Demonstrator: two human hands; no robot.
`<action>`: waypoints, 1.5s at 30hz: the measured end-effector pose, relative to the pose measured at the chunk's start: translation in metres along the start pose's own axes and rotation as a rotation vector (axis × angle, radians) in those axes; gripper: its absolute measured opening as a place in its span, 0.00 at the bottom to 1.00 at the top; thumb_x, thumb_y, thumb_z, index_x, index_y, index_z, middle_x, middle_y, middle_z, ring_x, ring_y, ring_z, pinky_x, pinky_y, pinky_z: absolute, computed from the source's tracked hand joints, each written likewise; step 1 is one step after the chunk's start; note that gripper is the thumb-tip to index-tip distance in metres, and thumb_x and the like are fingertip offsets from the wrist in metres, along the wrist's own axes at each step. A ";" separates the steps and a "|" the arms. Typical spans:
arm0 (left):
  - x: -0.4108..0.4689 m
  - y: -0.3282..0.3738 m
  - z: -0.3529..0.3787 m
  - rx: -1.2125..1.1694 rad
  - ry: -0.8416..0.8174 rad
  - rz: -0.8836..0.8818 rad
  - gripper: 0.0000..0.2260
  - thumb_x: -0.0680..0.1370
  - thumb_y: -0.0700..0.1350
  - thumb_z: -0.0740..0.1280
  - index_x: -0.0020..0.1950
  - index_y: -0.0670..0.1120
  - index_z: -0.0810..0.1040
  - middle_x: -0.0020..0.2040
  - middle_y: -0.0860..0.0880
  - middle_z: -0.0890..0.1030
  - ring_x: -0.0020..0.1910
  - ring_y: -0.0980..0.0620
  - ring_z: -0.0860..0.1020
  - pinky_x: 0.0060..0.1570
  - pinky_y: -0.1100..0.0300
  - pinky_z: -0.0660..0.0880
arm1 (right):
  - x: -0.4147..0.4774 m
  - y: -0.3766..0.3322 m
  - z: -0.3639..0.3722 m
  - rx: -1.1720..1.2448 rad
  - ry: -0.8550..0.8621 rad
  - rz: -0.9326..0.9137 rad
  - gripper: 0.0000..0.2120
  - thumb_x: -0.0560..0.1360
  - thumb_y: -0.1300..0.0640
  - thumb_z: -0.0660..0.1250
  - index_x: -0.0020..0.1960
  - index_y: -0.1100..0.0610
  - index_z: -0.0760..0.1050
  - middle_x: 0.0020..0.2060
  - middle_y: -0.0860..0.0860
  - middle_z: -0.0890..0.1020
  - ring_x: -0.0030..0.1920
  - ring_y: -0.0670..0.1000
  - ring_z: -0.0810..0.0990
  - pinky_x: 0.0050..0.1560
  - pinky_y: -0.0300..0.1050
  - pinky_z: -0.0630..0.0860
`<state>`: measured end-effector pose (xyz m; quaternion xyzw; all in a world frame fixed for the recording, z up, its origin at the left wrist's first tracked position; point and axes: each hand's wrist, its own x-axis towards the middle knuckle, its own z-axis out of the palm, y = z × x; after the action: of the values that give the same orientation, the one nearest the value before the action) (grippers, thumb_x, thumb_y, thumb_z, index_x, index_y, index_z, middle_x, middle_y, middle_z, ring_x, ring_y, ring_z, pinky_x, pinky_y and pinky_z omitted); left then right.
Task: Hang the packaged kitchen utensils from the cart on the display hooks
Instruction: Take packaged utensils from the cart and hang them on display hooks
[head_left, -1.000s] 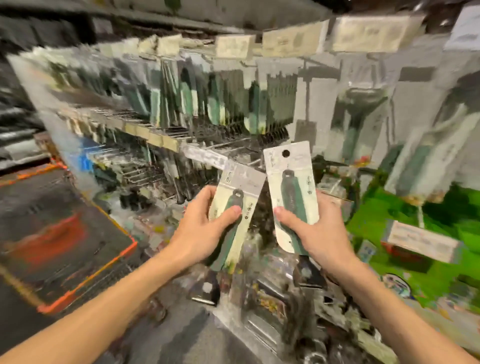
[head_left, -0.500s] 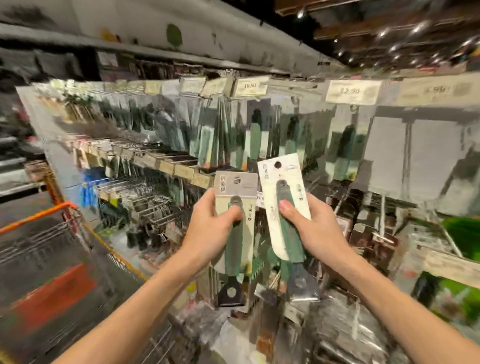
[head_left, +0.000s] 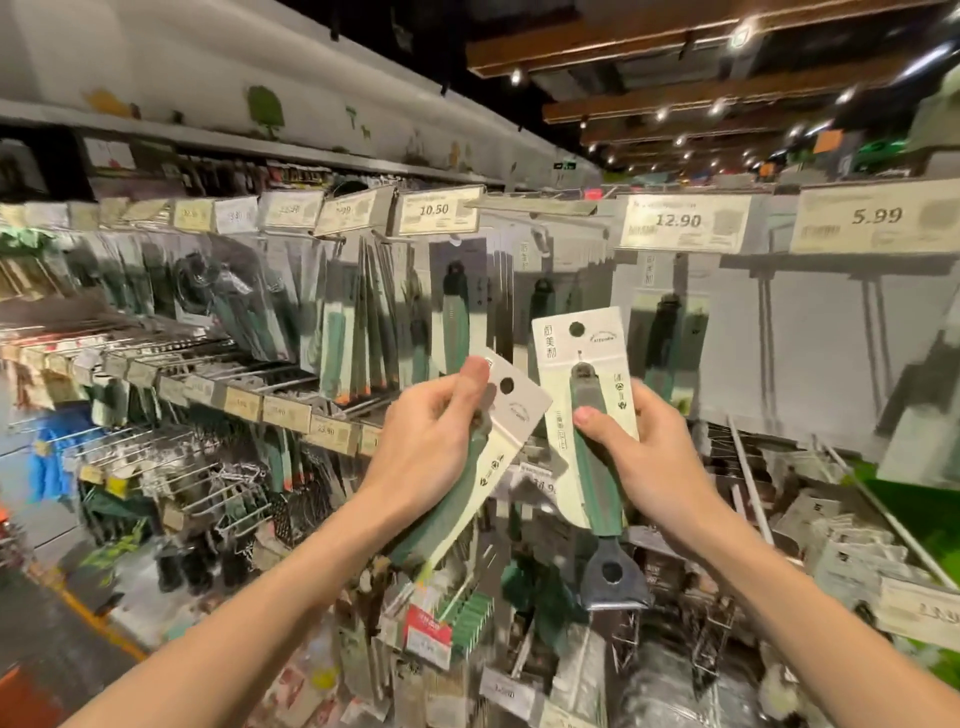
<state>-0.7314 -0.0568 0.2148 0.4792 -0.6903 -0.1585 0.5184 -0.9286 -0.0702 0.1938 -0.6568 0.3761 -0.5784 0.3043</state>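
Observation:
My left hand (head_left: 431, 441) grips a carded green-handled utensil (head_left: 511, 431), tilted to the right, thumb near the card's hang hole. My right hand (head_left: 644, 457) holds a second carded green-handled utensil (head_left: 587, 395) upright, thumb across its handle; its dark metal head (head_left: 613, 577) sticks out below the card. Both packs are raised in front of the display wall. Matching green-handled packs (head_left: 457, 312) hang on hooks under the 10.50 price tag (head_left: 436, 210). The cart is out of view.
Price tags 12.90 (head_left: 678, 221) and 5.99 (head_left: 878, 215) top the row to the right. Bare wire hooks (head_left: 171, 358) jut out at the left, more packaged goods (head_left: 441, 623) hang below my arms. A green shelf surface (head_left: 914, 499) lies at the right.
The view has swung up from the cart to the display wall. Both hands have lifted their packs higher, and the left pack now leans to the right.

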 end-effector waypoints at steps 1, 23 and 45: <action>0.005 -0.005 0.000 0.023 -0.030 0.015 0.29 0.80 0.66 0.53 0.28 0.46 0.67 0.26 0.44 0.71 0.26 0.49 0.69 0.38 0.55 0.66 | 0.003 0.003 -0.002 0.003 0.011 0.003 0.10 0.79 0.60 0.66 0.54 0.46 0.76 0.47 0.36 0.84 0.48 0.35 0.82 0.42 0.28 0.75; 0.123 0.007 -0.047 0.703 -0.172 0.481 0.22 0.84 0.60 0.47 0.78 0.58 0.56 0.53 0.49 0.83 0.46 0.46 0.79 0.45 0.52 0.73 | 0.052 -0.010 0.021 -0.206 0.208 -0.101 0.05 0.79 0.54 0.67 0.46 0.44 0.78 0.41 0.37 0.84 0.43 0.38 0.83 0.40 0.33 0.77; 0.127 0.019 -0.051 0.622 -0.129 0.511 0.21 0.85 0.57 0.50 0.77 0.53 0.58 0.32 0.54 0.76 0.33 0.52 0.75 0.39 0.54 0.66 | 0.112 -0.017 0.032 -0.391 0.234 0.095 0.26 0.73 0.35 0.66 0.42 0.61 0.75 0.36 0.56 0.82 0.32 0.49 0.74 0.34 0.46 0.68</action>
<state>-0.6972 -0.1381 0.3204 0.4156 -0.8331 0.1622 0.3271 -0.8891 -0.1566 0.2630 -0.6131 0.5445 -0.5517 0.1524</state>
